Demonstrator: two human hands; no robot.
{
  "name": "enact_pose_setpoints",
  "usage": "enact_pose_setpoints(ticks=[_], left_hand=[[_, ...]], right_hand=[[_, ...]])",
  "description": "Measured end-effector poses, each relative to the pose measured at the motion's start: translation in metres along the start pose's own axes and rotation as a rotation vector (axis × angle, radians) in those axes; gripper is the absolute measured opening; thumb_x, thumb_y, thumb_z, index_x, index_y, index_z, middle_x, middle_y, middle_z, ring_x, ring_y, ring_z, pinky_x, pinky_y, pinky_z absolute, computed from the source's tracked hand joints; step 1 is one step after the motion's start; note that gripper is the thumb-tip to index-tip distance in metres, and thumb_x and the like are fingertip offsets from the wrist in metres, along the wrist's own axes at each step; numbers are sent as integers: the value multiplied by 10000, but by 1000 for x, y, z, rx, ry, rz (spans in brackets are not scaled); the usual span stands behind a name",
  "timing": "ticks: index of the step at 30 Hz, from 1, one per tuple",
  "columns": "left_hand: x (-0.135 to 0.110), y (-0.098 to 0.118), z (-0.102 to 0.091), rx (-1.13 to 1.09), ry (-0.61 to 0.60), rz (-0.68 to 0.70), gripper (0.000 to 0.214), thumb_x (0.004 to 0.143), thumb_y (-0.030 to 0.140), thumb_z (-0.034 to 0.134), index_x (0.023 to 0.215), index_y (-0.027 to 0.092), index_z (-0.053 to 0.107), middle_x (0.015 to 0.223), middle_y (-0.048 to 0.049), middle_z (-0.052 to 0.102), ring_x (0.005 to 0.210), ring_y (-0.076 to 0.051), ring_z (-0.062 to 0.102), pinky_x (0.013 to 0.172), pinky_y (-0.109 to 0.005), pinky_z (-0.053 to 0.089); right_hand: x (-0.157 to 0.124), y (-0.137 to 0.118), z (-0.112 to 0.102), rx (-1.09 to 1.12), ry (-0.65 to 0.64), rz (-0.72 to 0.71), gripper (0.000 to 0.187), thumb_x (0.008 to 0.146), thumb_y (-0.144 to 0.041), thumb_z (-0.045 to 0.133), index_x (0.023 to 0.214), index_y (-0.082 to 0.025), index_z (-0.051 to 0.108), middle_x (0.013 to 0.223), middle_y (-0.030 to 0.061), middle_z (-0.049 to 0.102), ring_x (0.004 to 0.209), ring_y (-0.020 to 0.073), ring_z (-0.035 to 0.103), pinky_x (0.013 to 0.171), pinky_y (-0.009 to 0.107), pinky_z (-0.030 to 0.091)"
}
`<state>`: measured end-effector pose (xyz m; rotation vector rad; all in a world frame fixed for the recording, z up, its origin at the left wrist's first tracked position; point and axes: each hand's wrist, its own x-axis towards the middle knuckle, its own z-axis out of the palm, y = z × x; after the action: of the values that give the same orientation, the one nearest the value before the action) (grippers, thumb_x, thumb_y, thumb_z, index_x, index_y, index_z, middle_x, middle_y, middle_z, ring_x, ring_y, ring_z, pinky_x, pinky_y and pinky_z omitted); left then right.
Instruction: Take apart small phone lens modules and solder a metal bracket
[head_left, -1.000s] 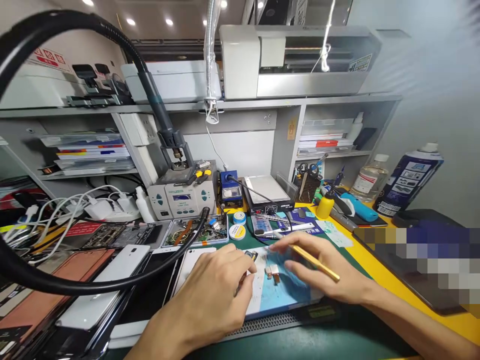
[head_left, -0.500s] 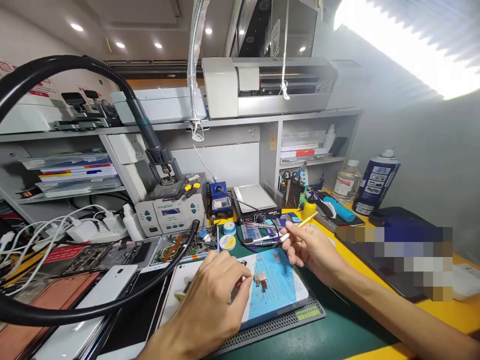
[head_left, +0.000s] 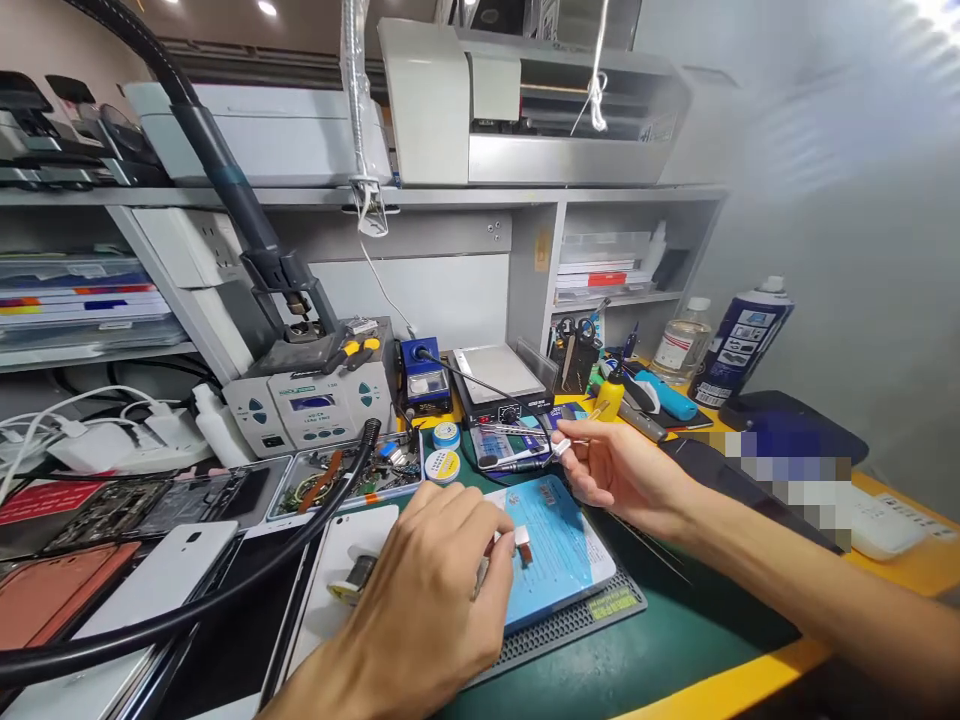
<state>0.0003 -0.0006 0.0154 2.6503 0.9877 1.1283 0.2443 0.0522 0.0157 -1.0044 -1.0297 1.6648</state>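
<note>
My left hand is over the left part of a blue-and-white box, its thumb and index finger closed together. Whatever is between those fingertips is mostly hidden. Just beside them lies a small silver-and-copper part on the box. My right hand is raised past the box's far right corner. Between its thumb and fingers is a slim tool with a white end and a gold shaft, largely covered by the hand. A spool of wire stands left of my left hand, on a white phone.
A black flexible hose arcs across the left side over several phones. Behind are a parts tray, two small round tins, a grey station and a hot plate. Bottles and a spray can stand at right.
The head view has tilted down and shifted. My left hand has moved slightly right, over the small part. In my right hand the slim tool has turned, so less of its gold shaft shows.
</note>
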Motion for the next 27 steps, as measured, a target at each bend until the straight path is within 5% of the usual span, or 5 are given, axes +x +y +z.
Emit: enact_pose_setpoints(ticks=[6,13,22,27], left_hand=[[-12,-2,-1,38,33,23,134,916,61,550,878,179,600,778,-19,569,744,-183,475,685,-363,341],[-14,0,7,55,86,103,172,832,-15,579,804,144,637,682,-32,564,666,-179,455,662,-383,350],[-17,-1,4,209,-91,150,200,823,42,586,672,171,604,651,-26,551,649,-183,463,679,-402,358],[-15,8,7,172,-54,152,55,843,117,623,812,152,653,755,-63,601,740,-221,505,685,-404,371]], right_hand=[[-1,11,9,4,-34,7,307,1025,-419,590,883,-152,640,618,-70,602,369,51,477,316,156,353],[-24,17,0,-122,-40,-42,280,901,-429,722,792,-181,652,603,9,707,351,84,562,297,132,329],[-32,9,5,-325,-82,-10,293,895,-414,746,757,-178,640,633,25,722,395,76,551,357,149,322],[-24,5,4,-325,-111,1,209,830,-291,771,723,-165,643,627,22,727,380,72,556,346,148,316]])
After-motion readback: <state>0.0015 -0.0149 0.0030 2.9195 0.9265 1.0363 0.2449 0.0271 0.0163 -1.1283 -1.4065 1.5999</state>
